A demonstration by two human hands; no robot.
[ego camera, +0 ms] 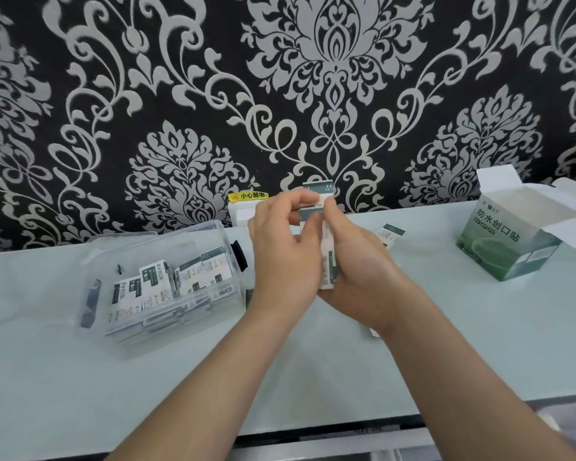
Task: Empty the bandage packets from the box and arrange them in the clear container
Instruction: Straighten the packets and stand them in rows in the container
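Holding a stack of bandage packets (pixel 329 261) upright in the centre of the frame, you use both hands above the pale bench (pixel 80 377). Your left hand (pixel 280 257) pinches the upper end of the stack between the thumb and the curled fingers. Your right hand (pixel 359 281) is curled around the lower part of the stack from the right side.

The clear container (pixel 213 229) stands on the bench in the left centre of the frame, near your left hand. It is open, and several sorted packets (pixel 153 284) are inside it, some upright and some leaning.

One loose packet (pixel 392 232) lies on the bench just behind your right hand. The green and white box (pixel 509 244) stands at the right edge of the frame, well apart from the hands, with its top flaps open.
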